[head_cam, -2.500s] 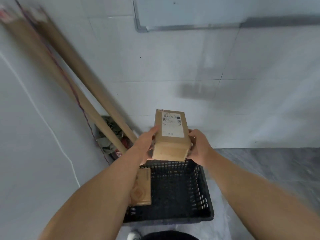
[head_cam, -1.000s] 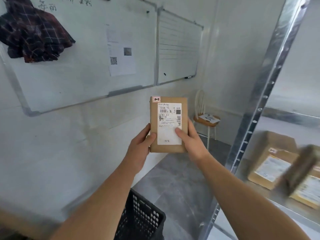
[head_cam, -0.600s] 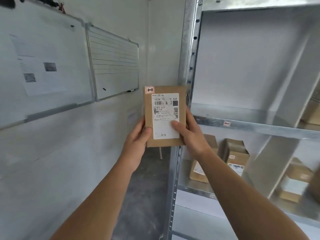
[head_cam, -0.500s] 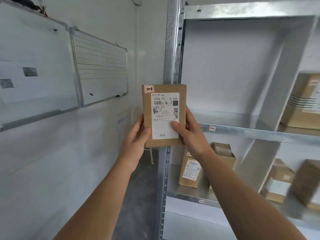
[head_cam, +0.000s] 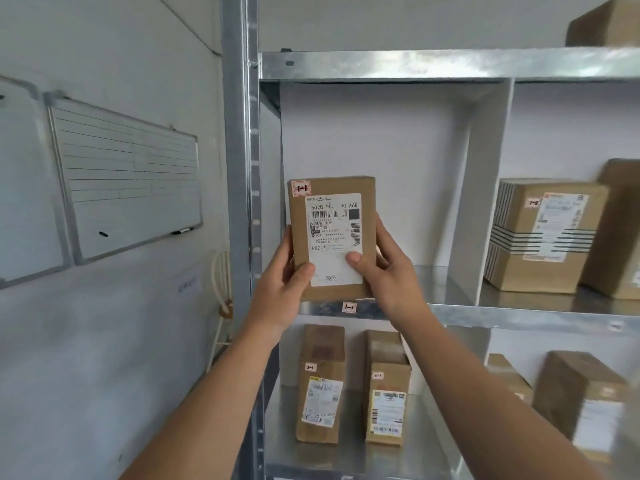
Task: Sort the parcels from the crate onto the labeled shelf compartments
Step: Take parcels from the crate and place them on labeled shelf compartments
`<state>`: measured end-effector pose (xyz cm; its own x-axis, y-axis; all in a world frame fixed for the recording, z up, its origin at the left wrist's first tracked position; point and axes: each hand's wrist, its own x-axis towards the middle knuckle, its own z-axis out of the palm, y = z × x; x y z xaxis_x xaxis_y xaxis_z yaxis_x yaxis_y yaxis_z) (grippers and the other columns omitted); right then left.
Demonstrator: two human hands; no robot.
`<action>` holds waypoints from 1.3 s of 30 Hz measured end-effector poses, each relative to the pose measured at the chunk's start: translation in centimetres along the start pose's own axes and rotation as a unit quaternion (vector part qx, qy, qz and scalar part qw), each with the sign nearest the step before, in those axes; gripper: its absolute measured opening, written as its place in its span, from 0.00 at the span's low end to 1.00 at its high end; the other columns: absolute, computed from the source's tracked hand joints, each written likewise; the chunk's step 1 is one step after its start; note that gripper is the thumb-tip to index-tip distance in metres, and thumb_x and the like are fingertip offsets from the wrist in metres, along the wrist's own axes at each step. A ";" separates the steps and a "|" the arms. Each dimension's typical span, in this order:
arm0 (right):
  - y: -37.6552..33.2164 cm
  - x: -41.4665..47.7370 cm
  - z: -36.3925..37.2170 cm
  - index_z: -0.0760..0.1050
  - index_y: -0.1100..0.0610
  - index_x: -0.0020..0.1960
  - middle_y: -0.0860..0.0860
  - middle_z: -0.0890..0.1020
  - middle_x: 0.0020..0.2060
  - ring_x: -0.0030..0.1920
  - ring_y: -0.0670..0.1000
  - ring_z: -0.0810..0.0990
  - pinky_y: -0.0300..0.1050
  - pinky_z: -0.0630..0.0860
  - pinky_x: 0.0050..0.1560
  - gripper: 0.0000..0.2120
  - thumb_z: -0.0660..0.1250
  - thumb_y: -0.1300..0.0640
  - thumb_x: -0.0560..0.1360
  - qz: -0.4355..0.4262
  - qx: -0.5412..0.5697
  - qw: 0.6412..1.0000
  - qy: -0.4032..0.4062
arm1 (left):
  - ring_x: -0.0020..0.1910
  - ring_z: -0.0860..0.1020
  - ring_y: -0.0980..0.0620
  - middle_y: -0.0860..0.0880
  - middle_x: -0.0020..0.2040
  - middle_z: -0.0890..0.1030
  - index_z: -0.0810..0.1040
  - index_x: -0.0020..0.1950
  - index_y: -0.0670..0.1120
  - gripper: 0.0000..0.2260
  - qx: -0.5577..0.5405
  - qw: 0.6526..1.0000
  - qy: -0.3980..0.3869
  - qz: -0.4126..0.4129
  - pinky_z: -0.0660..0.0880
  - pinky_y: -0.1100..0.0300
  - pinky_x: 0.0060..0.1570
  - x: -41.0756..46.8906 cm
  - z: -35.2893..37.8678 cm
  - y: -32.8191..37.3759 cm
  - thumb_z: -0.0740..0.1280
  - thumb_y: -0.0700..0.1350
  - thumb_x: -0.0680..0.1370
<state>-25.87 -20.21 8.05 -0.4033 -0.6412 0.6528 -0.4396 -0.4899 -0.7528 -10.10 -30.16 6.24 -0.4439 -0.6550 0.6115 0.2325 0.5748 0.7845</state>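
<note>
Left hand [head_cam: 280, 292] and right hand [head_cam: 391, 278] grip the 1-1 parcel [head_cam: 332, 233], not yet shelved; other parcels [head_cam: 540, 237] already sit at three and six o'clock.

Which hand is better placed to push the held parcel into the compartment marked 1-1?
Probably the right hand: it grips the parcel directly before the open compartment, whose edge bears the 1-1 label. The left hand sits close to the metal post.

We saw lined whiteboard [head_cam: 128, 174] on wall, black pen [head_cam: 182, 231] on its ledge, chair [head_cam: 225, 310] below.
</note>
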 end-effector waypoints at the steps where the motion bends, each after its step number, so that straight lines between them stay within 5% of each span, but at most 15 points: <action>1: 0.6 0.6 -0.6 0.62 0.41 0.79 0.42 0.80 0.66 0.65 0.46 0.79 0.54 0.77 0.67 0.33 0.71 0.58 0.79 0.004 0.004 1.000 0.008 | 0.66 0.75 0.60 0.64 0.68 0.74 0.59 0.76 0.70 0.27 0.005 1.000 0.000 -0.003 0.75 0.62 0.60 0.6 0.8 -0.1 0.64 0.47 0.83; 3: 1.7 1.6 -1.6 0.62 0.41 0.79 0.42 0.80 0.65 0.65 0.47 0.79 0.54 0.77 0.66 0.33 0.71 0.58 0.79 0.016 0.008 1.000 0.015 | 0.66 0.74 0.58 0.64 0.68 0.74 0.59 0.72 0.72 0.26 0.012 1.000 0.004 -0.011 0.74 0.66 0.56 1.7 2.2 -0.5 0.64 0.47 0.83; 8: 3.7 3.3 -2.6 0.62 0.40 0.78 0.42 0.79 0.66 0.64 0.48 0.79 0.51 0.81 0.60 0.32 0.70 0.57 0.79 0.034 0.001 0.999 0.015 | 0.66 0.74 0.56 0.62 0.69 0.73 0.57 0.73 0.72 0.28 0.021 0.999 0.014 -0.031 0.77 0.55 0.61 3.7 4.2 -2.1 0.65 0.46 0.83; 13: 5.4 3.7 -1.8 0.62 0.38 0.75 0.41 0.75 0.66 0.64 0.49 0.79 0.52 0.83 0.55 0.31 0.70 0.58 0.79 0.057 0.029 0.997 0.030 | 0.62 0.76 0.59 0.68 0.62 0.75 0.59 0.72 0.71 0.29 0.015 0.998 0.020 -0.058 0.78 0.54 0.60 4.6 3.8 -3.7 0.66 0.43 0.82; 16: 6.0 4.2 -0.9 0.63 0.39 0.73 0.43 0.75 0.67 0.63 0.50 0.79 0.53 0.83 0.55 0.30 0.71 0.59 0.79 0.060 0.036 0.996 0.047 | 0.65 0.76 0.54 0.62 0.65 0.75 0.61 0.68 0.73 0.29 0.009 0.998 0.021 -0.065 0.80 0.53 0.59 5.5 3.2 -4.2 0.67 0.42 0.81; 23: 6.7 6.3 0.1 0.64 0.37 0.69 0.47 0.77 0.67 0.63 0.51 0.80 0.53 0.83 0.56 0.29 0.72 0.60 0.78 0.063 0.002 0.997 0.053 | 0.66 0.74 0.54 0.55 0.71 0.73 0.59 0.71 0.68 0.28 0.045 0.996 0.021 -0.072 0.79 0.62 0.49 7.3 2.5 -5.0 0.67 0.43 0.82; 29: 7.4 7.2 0.3 0.61 0.36 0.66 0.48 0.76 0.68 0.60 0.51 0.82 0.51 0.83 0.55 0.30 0.72 0.61 0.77 0.080 -0.053 0.994 0.052 | 0.69 0.75 0.49 0.54 0.74 0.72 0.53 0.78 0.64 0.31 0.124 0.989 0.010 -0.083 0.77 0.46 0.63 8.4 2.5 -5.6 0.65 0.43 0.83; 34: 7.7 8.0 0.3 0.56 0.39 0.76 0.48 0.74 0.69 0.62 0.53 0.80 0.55 0.82 0.57 0.38 0.73 0.60 0.77 0.104 -0.082 0.991 0.036 | 0.70 0.74 0.48 0.54 0.77 0.68 0.42 0.81 0.61 0.36 0.184 0.977 -0.019 -0.101 0.74 0.47 0.67 9.6 2.2 -5.6 0.63 0.44 0.84; 39: 8.0 8.8 0.5 0.56 0.40 0.79 0.50 0.75 0.69 0.64 0.55 0.79 0.59 0.79 0.62 0.39 0.73 0.59 0.77 0.104 -0.117 0.987 0.038 | 0.68 0.74 0.49 0.55 0.74 0.72 0.52 0.80 0.62 0.31 0.181 0.977 -0.034 -0.106 0.74 0.48 0.67 11.0 2.4 -6.2 0.62 0.42 0.83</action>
<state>-32.56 -30.09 7.70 -0.5598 -0.6632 0.4968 -0.5098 -0.1970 -0.8374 -18.47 -39.77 7.81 -0.5089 -0.7505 0.4216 -0.1873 0.5746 0.7968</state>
